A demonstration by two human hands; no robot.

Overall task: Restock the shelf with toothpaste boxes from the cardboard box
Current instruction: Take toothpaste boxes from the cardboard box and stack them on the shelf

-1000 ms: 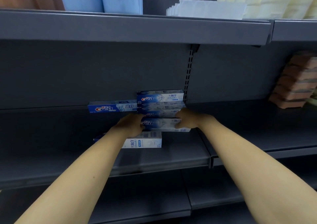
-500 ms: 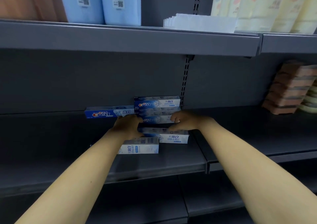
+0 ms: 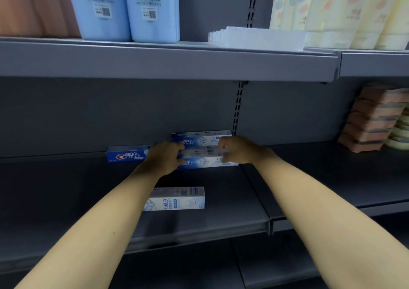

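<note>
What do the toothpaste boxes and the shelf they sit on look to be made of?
Toothpaste boxes, e.g. the loose one in front: apparently thin printed cardboard with a slight sheen, judging by crisp folded edges, colour printing and a barcode. Shelf: likely painted sheet metal, matte dark grey, given its thin folded front lip and the slotted upright behind. Neither is certain from looks alone.

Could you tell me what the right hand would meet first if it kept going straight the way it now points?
The right hand already touches the stack of toothpaste boxes; going on, it would likely press them toward the shelf's back wall.
</note>
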